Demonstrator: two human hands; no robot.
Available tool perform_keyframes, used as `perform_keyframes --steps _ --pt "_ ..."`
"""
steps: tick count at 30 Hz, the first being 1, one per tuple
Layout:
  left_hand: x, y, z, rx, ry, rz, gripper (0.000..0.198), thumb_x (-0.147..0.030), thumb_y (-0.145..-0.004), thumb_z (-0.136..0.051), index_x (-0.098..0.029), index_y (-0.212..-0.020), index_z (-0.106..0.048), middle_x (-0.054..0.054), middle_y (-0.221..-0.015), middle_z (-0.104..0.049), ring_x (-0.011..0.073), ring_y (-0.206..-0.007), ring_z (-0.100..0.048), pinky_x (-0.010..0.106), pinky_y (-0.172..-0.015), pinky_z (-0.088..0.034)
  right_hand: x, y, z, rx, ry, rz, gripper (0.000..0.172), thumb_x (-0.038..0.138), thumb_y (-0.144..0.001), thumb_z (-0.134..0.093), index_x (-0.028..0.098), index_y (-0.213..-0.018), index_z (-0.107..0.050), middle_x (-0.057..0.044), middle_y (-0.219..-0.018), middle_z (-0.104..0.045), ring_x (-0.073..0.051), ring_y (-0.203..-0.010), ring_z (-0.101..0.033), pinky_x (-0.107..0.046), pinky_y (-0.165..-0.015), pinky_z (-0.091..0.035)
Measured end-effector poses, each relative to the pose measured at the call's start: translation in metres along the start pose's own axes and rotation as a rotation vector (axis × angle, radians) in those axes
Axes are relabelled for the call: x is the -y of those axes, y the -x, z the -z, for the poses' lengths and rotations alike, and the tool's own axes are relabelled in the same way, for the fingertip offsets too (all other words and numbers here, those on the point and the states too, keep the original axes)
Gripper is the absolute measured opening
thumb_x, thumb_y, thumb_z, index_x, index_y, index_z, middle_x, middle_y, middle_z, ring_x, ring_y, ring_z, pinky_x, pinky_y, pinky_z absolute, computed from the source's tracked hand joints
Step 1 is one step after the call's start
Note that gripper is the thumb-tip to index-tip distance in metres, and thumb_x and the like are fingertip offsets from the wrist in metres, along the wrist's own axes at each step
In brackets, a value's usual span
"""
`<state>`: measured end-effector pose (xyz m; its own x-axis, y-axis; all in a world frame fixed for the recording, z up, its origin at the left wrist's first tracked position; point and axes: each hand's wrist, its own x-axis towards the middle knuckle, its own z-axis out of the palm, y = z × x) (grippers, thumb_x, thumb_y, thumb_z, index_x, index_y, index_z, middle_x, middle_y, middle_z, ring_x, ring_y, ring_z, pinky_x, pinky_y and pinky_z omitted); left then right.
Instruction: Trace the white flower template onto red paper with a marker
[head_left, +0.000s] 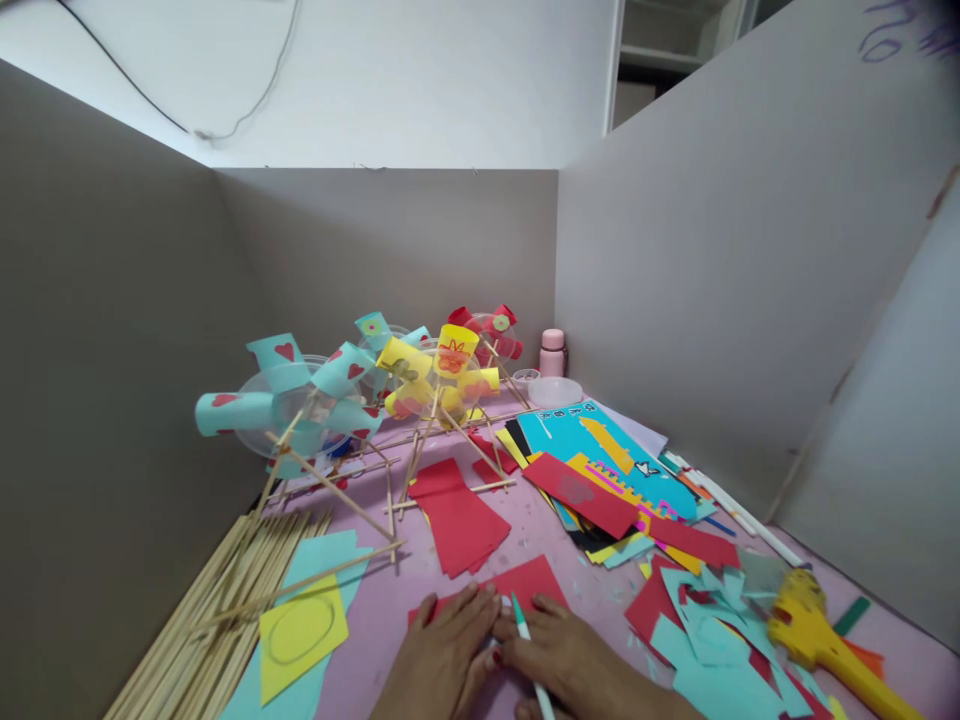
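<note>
My left hand (442, 650) lies on a sheet of red paper (536, 580), fingers stretched out and pressing it to the table. Beside it, my right hand (566, 650) rests on the same sheet and holds a white marker (534, 668) between its fingers. The marker's green tip points away from me. A small whitish piece shows between the hands, partly covered by them. Just beyond lies a stack of cut red paper pieces (457, 515). To the left, a yellow paper square (304, 635) with a drawn circle lies on light blue paper (322, 560).
Paper windmills on stick stands, one blue (296, 395) and one yellow (439, 375) among them, stand behind. Bamboo sticks (202, 620) lie left. Paper scraps (720, 630), a yellow glue gun (817, 640) and a blue printed pad (600, 440) are right. A pink bottle (553, 353) stands at the back.
</note>
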<state>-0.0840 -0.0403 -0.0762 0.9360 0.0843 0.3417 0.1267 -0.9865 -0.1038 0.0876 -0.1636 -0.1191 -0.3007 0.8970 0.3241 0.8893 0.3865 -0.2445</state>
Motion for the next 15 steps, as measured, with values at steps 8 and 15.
perform_keyframes --steps 8,15 --pt "-0.004 0.004 -0.008 0.011 -0.05 0.121 0.042 -0.041 -0.092 -0.047 -0.03 -0.132 -0.048 0.002 -0.132 -0.055 0.0191 -0.119 -0.054 0.034 -0.091 -0.045 -0.002 0.002 -0.011 -0.034 -0.007 -0.025 0.04 0.051 -0.086 -0.053 0.021 -0.113 -0.055 -0.011 -0.127 -0.062 -0.027 -0.113 -0.059 -0.043 -0.099 -0.04" --pt "-0.001 0.013 -0.016 -0.105 -0.12 0.202 0.051 -0.042 -0.089 -0.049 -0.024 -0.137 -0.042 0.008 -0.138 -0.049 0.024 -0.123 -0.049 0.041 -0.094 -0.044 -0.004 0.003 -0.011 -0.039 -0.001 -0.025 0.042 0.053 -0.088 -0.049 0.021 -0.113 -0.057 -0.011 -0.125 -0.064 -0.026 -0.113 -0.059 -0.041 -0.099 -0.04"
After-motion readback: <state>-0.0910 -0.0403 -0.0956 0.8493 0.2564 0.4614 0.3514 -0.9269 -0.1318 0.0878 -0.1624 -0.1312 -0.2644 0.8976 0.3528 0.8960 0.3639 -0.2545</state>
